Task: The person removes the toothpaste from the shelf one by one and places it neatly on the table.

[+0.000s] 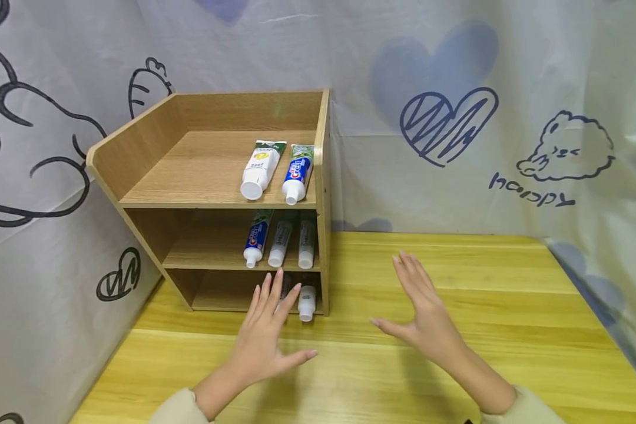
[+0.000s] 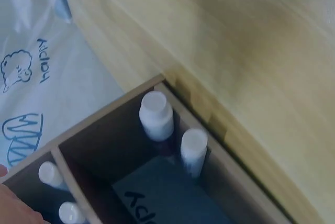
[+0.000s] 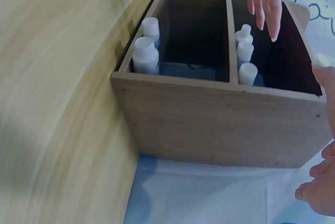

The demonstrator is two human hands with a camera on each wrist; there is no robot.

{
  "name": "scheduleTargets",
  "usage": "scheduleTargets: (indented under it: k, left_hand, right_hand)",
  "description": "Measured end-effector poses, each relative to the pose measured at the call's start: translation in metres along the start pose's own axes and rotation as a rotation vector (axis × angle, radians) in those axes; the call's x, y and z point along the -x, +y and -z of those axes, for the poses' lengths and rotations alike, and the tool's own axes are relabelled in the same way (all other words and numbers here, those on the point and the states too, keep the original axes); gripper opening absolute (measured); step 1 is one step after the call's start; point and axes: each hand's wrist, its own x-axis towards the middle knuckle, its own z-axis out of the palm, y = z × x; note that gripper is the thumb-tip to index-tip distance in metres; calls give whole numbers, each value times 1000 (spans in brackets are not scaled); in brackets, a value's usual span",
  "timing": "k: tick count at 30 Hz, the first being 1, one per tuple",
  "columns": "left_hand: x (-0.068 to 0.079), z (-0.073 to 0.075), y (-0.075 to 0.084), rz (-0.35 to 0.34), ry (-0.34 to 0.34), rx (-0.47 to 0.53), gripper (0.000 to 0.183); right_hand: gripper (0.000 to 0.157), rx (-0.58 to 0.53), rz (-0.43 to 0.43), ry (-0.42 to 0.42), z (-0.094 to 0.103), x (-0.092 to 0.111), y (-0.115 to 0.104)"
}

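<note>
Left hand (image 1: 259,344), right hand (image 1: 428,318): both empty, fingers apart. Beyond the left, a shelf (image 1: 191,168) holds tubes (image 1: 257,238); arranging seems underway, next needing a pinch.

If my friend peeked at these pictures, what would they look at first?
Probably the wooden shelf at the back left of the yellow table, with tubes on all three levels. Next, the left hand in front of the shelf and the right hand further right, both spread and holding nothing. Then the scribbled heart on the pale cloth behind.
</note>
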Motion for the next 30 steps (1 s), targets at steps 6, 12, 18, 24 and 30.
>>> scheduleTargets:
  k: [6, 12, 18, 24, 30]
  left_hand:
    - [-8, 20, -9, -56, 137, 70, 90]
    - [-19, 41, -19, -92, 238, 111, 86]
    - [-26, 61, -29, -26, 299, 116, 85]
    - [-34, 80, -40, 86, 358, 197, 82]
    - [-41, 102, -50, 153, 411, 220, 70]
  right_hand:
    - [89, -41, 68, 103, -3, -15, -12]
    - [82, -92, 129, 201, -4, -30, -21]
    - [77, -128, 146, 263, -4, -44, -33]
    - [70, -166, 144, 309, -3, -58, -45]
    - [62, -209, 155, 337, -5, -72, -55]
